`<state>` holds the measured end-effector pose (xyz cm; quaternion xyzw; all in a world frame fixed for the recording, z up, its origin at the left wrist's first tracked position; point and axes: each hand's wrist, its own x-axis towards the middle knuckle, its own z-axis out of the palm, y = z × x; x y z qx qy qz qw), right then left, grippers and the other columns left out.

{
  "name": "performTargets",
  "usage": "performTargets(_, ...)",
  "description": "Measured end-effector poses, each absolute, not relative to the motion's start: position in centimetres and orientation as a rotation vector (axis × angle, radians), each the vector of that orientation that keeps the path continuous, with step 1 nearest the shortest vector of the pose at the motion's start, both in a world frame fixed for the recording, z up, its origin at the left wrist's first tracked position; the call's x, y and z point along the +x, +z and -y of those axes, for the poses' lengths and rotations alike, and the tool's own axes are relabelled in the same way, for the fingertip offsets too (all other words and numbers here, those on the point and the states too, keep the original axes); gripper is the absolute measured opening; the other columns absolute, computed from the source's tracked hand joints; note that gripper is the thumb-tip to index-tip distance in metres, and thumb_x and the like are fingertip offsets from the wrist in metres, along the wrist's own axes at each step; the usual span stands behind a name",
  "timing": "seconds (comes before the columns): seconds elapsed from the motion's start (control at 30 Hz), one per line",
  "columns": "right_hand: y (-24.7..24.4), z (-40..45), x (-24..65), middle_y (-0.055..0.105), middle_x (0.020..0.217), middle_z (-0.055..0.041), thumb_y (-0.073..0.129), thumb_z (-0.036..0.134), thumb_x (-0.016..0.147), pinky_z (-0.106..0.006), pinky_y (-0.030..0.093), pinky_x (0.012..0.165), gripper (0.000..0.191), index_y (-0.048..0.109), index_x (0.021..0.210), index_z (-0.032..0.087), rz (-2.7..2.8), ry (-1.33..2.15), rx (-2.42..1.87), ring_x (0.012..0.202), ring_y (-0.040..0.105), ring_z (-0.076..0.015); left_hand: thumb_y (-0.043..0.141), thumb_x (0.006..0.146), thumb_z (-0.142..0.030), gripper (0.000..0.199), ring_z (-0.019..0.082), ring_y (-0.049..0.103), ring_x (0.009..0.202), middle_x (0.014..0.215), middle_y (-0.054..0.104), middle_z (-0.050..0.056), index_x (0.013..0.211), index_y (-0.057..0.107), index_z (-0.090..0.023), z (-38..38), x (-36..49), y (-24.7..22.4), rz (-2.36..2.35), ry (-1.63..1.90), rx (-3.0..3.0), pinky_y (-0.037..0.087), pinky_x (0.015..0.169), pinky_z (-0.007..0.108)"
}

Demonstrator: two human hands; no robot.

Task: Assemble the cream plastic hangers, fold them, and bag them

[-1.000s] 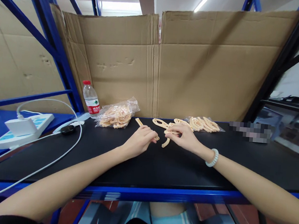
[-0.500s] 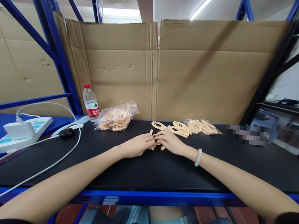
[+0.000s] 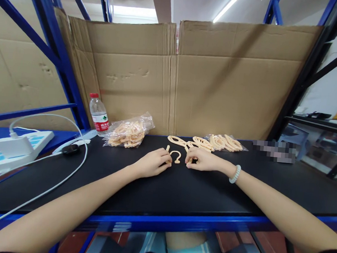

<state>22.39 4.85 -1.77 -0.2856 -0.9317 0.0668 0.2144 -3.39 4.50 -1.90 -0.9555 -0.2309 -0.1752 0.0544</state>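
My left hand [image 3: 155, 162] rests on the black tabletop, its fingers closed on a small beige piece [image 3: 168, 147] whose end sticks up past the fingertips. Beside those fingertips a curved, hook-shaped beige piece [image 3: 178, 155] lies on the surface; whether it joins the held piece I cannot tell. To the right, my right hand [image 3: 203, 159] pinches another slim beige piece [image 3: 186, 147], mostly covered by the fingers. Just behind the hands are flat, leaf-shaped beige pieces with cut-out middles [image 3: 176, 141].
A clear bag of beige pieces [image 3: 129, 133] and a red-capped water bottle [image 3: 99, 115] stand back left. Another bag of pieces [image 3: 226, 142] lies back right. Left are a white power strip [image 3: 41, 141] and a looping cable [image 3: 87, 155]. Cardboard [image 3: 234, 81] walls the back.
My hands were together over the pieces; now they are apart, the right one having moved right with a slim piece. The hook-shaped piece between them has come into view.
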Motion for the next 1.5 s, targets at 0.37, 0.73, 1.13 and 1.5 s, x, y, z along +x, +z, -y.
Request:
performTargets(0.37,0.9,-7.7,27.3,0.07,0.08,-0.0054,0.054,0.023,0.083,-0.026,0.043,0.063,0.018,0.07,0.082,0.016,2.0,-0.026,-1.246,0.068,0.059,-0.0156,0.041,0.091,-0.023,0.021,0.02,0.059,0.094,0.099,0.064,0.008,0.1,0.06,-0.018,-5.7,-3.4,-0.8,0.947,-0.637,-2.734,0.048,0.084,0.032)
performTargets(0.73,0.0,-8.2,27.8,0.071,0.073,-0.004,0.053,0.021,0.08,-0.024,0.042,0.058,0.019,0.071,0.08,0.016,1.964,0.022,-1.294,0.064,0.061,-0.0153,0.049,0.076,-0.005,0.062,0.023,0.044,0.128,0.142,0.046,0.013,0.137,0.043,-0.012,-17.0,3.0,1.8,1.032,0.096,-2.808,0.036,0.102,0.031)
performTargets(1.13,0.0,-8.1,27.8,0.071,0.074,-0.0046,0.053,0.022,0.082,-0.024,0.041,0.059,0.02,0.071,0.08,0.015,1.991,0.031,-1.27,0.066,0.061,-0.0158,0.052,0.077,-0.008,0.046,0.026,0.059,0.108,0.126,0.055,0.015,0.122,0.056,-0.017,-17.8,5.7,1.4,1.024,0.343,-2.693,0.048,0.084,0.034)
performTargets(1.5,-1.0,-8.8,27.2,0.071,0.077,-0.0061,0.054,0.022,0.085,-0.025,0.039,0.062,0.02,0.071,0.08,0.014,2.057,0.015,-1.241,0.069,0.06,-0.0161,0.058,0.08,-0.009,0.025,0.026,0.049,0.11,0.113,0.061,0.014,0.104,0.059,-0.014,-16.5,4.6,1.3,0.856,0.063,-2.488,0.041,0.081,0.033)
